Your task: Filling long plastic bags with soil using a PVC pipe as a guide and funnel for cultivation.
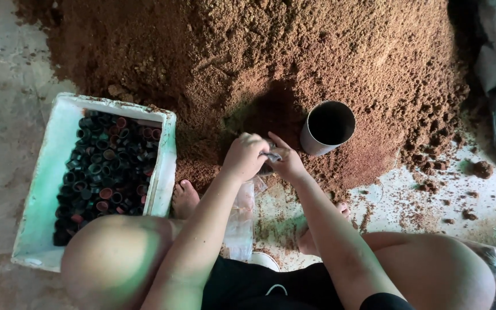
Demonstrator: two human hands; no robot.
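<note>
Sitting between the two hands, a small clear plastic bag (271, 156) is pinched at its top edge; it looks grey and crumpled, and most of it is hidden behind the fingers, so what is inside cannot be told. The left hand (244, 156) is curled, its fingers pressed together over the bag from the left. The right hand (287, 163) holds the bag from the other side, index finger stretched forward and the others folded under.

Just beyond the right fingers, a grey metal cylinder (327, 127) lies tilted, with its dark open mouth showing, on a big heap of brown soil (294, 51). A stack of clear plastic bags (240, 221) lies below the left wrist. Well to the left of the fingers stands a white foam box (41, 189) full of small black caps (104, 166).
</note>
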